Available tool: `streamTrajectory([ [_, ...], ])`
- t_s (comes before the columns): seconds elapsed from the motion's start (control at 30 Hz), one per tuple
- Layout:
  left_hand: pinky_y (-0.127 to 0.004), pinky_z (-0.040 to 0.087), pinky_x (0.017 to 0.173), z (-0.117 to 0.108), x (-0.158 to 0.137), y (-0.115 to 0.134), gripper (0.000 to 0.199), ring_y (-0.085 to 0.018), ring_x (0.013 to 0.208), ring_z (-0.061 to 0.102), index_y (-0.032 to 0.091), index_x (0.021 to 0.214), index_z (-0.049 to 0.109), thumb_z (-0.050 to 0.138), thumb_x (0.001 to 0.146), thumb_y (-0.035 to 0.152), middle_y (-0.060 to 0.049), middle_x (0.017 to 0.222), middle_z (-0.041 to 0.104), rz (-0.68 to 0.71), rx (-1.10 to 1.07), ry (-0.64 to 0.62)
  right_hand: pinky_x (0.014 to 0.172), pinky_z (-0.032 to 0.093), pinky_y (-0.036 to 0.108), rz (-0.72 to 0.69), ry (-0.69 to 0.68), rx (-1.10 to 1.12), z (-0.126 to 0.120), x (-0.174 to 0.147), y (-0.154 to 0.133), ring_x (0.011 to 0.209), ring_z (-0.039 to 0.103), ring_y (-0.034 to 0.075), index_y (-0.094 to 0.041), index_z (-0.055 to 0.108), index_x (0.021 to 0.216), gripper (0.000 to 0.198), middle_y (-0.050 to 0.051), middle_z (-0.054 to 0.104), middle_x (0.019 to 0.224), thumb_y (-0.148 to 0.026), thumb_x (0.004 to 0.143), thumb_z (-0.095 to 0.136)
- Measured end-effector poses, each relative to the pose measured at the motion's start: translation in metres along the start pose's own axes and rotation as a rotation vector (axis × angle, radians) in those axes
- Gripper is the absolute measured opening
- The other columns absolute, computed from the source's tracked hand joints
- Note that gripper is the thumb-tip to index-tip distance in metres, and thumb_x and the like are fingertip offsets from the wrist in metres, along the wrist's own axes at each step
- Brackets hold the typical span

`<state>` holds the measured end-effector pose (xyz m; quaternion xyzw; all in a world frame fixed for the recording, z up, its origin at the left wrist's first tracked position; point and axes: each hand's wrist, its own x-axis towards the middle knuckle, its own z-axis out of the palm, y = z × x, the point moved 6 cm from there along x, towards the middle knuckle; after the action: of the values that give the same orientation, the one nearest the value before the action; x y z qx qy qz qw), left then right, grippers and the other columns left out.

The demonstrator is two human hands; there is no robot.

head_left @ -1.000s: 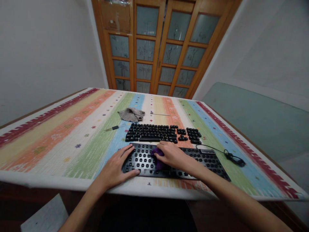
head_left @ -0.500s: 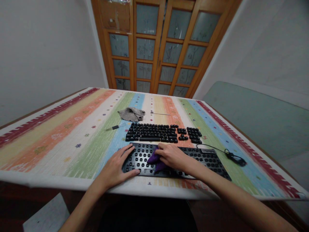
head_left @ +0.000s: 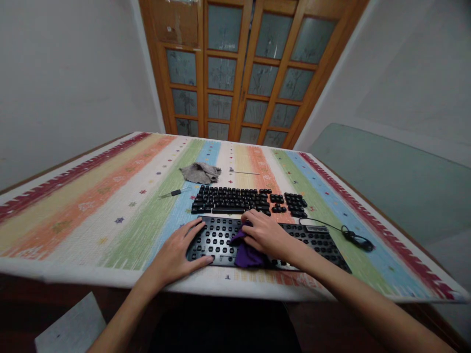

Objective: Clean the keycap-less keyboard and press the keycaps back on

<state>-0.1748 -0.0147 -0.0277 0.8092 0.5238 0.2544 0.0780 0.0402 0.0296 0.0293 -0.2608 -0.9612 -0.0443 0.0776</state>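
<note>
Cloth [head_left: 250, 256] is clutched in the right hand [head_left: 265, 234], the left hand [head_left: 177, 252] splayed on the keyboard base [head_left: 220, 235].

Pretty sure this is a room in someone's home. The wooden doors [head_left: 238, 83] at 12 o'clock have frosted-looking panes [head_left: 221, 73] with plant patterns, plain pale walls [head_left: 73, 73] sit at 10 and 2, and a colourful striped tablecloth [head_left: 91, 211] dotted with little flowers stretches across from 8 to 4.
</note>
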Motion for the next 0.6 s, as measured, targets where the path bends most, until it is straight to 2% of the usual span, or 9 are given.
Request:
streamTrajectory([
  [0.17,-0.052,0.044,0.111,0.000,0.000,0.000,0.078,-0.033,0.134,0.050,0.022,0.146,0.042,0.063,0.084,0.064,-0.013,0.152,0.045,-0.011,0.007,-0.015,0.075,0.047,0.033,0.058,0.054,0.006,0.005,0.008,0.005,0.083,0.053,0.022,-0.015,0.060,0.092,0.006,0.009,0.060,0.091,-0.014,0.094,0.054],
  [0.3,-0.051,0.044,0.111,-0.001,0.001,0.001,0.077,-0.033,0.135,0.050,0.023,0.146,0.042,0.064,0.084,0.063,-0.012,0.152,0.045,-0.007,-0.002,-0.007,0.072,0.045,0.030,0.047,0.125,0.017,0.004,0.012,0.003,0.080,0.053,0.020,-0.016,0.059,0.094,0.009,0.008,0.059,0.089,-0.011,0.094,0.051],
  [0.43,-0.052,0.044,0.111,-0.002,0.001,0.002,0.077,-0.033,0.134,0.050,0.023,0.147,0.041,0.064,0.084,0.062,-0.013,0.151,0.045,0.002,-0.005,-0.008,0.068,0.042,0.027,0.012,0.074,-0.014,0.010,0.013,0.000,0.078,0.053,0.017,-0.016,0.064,0.100,0.016,0.007,0.060,0.092,-0.009,0.093,0.052],
  [0.6,-0.052,0.045,0.111,-0.003,0.001,0.003,0.077,-0.032,0.134,0.050,0.024,0.147,0.040,0.064,0.085,0.061,-0.013,0.151,0.045,0.005,-0.003,-0.005,0.076,0.045,0.031,-0.063,0.021,0.074,0.016,0.007,-0.003,0.087,0.055,0.020,-0.016,0.071,0.101,0.016,0.010,0.060,0.098,-0.021,0.095,0.057],
])
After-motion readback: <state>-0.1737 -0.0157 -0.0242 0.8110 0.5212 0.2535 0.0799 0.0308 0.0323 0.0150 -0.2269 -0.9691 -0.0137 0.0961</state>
